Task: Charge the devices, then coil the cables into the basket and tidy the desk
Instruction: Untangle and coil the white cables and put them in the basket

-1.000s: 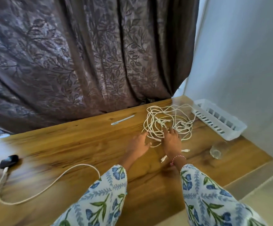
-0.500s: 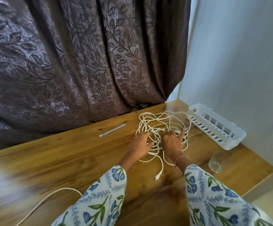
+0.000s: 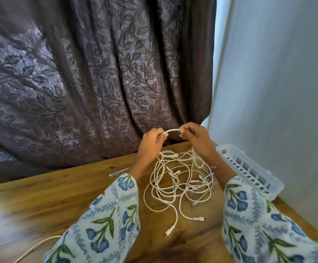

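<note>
Pen (image 3: pixel 118 172): right end hidden behind the left sleeve (image 3: pixel 105 221); type too small to tell.
Thick cord (image 3: pixel 36 247): at 7 o'clock, cut off by the bottom edge, upper end lost under the same sleeve.
Desk (image 3: pixel 40 196): left part at 9 o'clock motion-blurred.
Basket (image 3: pixel 249 168): inside mostly hidden by its wall.
Cable tangle (image 3: pixel 179 179): separate cables cannot be counted.

A room in a home, seen at a wooden desk beside a curtained window.

A heavy grey-purple curtain (image 3: pixel 97 82) with a woven leaf pattern hangs behind the wooden desk (image 3: pixel 59 202). A plain pale wall (image 3: pixel 277 82) stands to the right. The person wears loose floral-print sleeves (image 3: pixel 105 224).
</note>
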